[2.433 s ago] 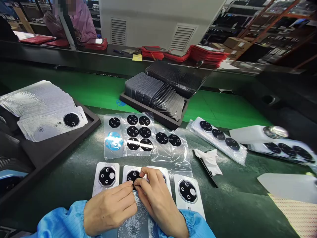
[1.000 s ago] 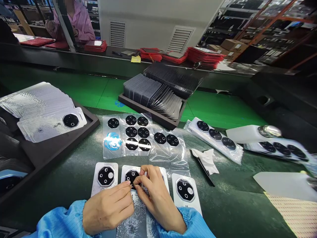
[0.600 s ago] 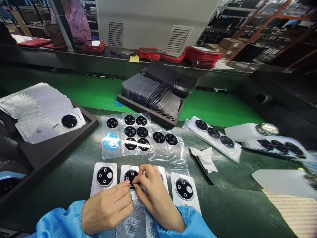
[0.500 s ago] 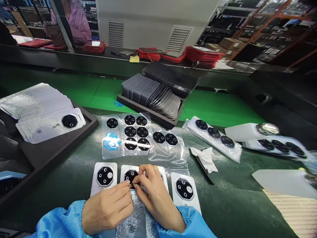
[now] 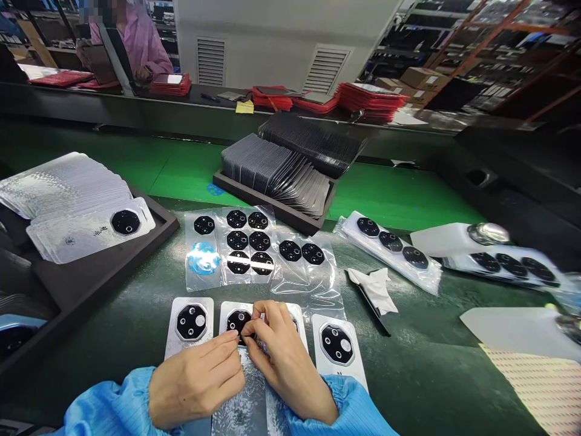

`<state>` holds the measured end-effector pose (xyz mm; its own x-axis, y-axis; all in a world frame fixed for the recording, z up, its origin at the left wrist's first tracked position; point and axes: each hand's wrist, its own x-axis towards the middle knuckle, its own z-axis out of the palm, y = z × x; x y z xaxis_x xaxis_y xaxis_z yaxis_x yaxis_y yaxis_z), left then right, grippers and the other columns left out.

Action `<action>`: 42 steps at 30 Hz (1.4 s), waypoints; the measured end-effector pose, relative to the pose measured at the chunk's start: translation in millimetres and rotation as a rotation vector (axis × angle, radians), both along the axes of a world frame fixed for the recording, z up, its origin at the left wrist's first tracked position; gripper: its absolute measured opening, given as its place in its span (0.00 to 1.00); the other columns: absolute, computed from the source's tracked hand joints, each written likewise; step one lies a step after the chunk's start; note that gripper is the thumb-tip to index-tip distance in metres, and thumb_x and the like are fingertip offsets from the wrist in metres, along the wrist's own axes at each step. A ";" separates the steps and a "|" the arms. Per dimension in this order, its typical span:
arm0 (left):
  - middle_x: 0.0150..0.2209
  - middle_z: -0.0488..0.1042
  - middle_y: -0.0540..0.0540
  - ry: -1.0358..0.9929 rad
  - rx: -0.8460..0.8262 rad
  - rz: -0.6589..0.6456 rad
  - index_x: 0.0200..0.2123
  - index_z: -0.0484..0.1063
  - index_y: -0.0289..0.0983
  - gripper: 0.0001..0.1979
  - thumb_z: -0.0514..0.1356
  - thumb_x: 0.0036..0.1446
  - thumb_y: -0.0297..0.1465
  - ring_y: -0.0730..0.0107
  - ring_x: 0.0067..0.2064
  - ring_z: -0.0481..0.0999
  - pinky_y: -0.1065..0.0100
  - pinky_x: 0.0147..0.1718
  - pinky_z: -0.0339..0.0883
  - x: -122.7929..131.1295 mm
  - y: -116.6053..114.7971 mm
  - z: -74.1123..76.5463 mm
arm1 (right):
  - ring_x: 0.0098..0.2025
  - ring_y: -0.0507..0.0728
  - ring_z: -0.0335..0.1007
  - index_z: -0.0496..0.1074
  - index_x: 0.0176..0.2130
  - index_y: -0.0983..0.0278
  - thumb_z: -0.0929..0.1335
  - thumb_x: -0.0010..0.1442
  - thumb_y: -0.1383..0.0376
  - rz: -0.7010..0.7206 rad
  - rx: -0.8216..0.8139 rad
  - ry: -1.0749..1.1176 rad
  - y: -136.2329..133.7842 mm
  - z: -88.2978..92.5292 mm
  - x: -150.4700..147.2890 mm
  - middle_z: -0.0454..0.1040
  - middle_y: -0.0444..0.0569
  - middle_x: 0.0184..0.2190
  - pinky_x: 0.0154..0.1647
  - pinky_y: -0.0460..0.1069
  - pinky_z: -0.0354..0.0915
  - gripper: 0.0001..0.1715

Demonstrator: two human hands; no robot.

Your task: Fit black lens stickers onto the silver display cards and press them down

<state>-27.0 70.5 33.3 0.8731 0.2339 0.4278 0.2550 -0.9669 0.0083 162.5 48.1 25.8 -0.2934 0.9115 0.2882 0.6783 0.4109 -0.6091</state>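
Note:
Several silver phone back covers lie side by side at the near edge of the dark green mat. My left hand (image 5: 195, 384) and my right hand (image 5: 285, 363) meet over the second cover (image 5: 236, 324), fingertips pinched at its black octagonal camera lens (image 5: 236, 319). What the fingertips pinch is too small to make out. The left cover (image 5: 190, 324) and the right cover (image 5: 338, 348) lie untouched, each with a black lens. A third cover is mostly hidden under my right hand. Clear film sheets with black octagonal lens pieces (image 5: 247, 242) lie just beyond.
A black tray of silver covers (image 5: 149, 239) sits at left, a tray of dark sheets (image 5: 281, 166) on the green belt behind. A white wipe and black tool (image 5: 374, 290), lens strips (image 5: 390, 248) and white sheets (image 5: 517, 330) lie right. Another person in pink works at the far counter.
Both hands have stayed pinched over the second cover's lens, with only small finger shifts. The view has drifted slightly.

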 end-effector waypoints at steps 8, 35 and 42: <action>0.32 0.75 0.46 0.054 0.067 0.000 0.32 0.71 0.31 0.08 0.54 0.61 0.19 0.66 0.41 0.79 0.61 0.58 0.68 1.5 -0.4 3.1 | 0.41 0.59 0.60 0.65 0.36 0.64 0.62 0.59 0.78 0.017 0.035 -0.018 1.5 -0.9 -0.9 0.65 0.53 0.41 0.39 0.54 0.65 0.11; 0.33 0.74 0.45 0.045 0.029 -0.012 0.34 0.70 0.31 0.08 0.52 0.62 0.19 0.66 0.41 0.78 0.60 0.58 0.67 0.3 1.0 0.2 | 0.41 0.59 0.62 0.67 0.39 0.64 0.61 0.60 0.78 -0.010 0.159 -0.114 -3.5 1.2 -0.3 0.68 0.53 0.41 0.40 0.53 0.66 0.12; 0.32 0.74 0.46 0.044 0.028 -0.011 0.33 0.70 0.31 0.09 0.52 0.62 0.19 0.66 0.41 0.78 0.60 0.59 0.66 1.5 1.7 2.0 | 0.43 0.59 0.62 0.68 0.38 0.64 0.63 0.60 0.78 -0.023 0.112 -0.067 -2.2 5.2 2.6 0.66 0.53 0.41 0.40 0.53 0.66 0.11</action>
